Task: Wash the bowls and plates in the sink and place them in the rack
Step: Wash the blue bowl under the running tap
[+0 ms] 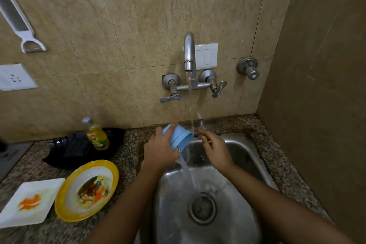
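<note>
Small light-blue plastic bowl [179,136]: tilted over the stainless steel sink [247,156], draining, gripped by the left hand [160,150]; right hand [214,151] just beside, loosely curled, empty (rinsing, probably). Wet and smooth, so could slip and clatter down.

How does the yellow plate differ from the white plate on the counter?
The yellow plate is round with a deep white middle; the white plate is square and flat. The yellow plate carries brown and orange leftovers; the white plate only an orange smear. Both lie dirty on the counter, left of the sink.
</note>
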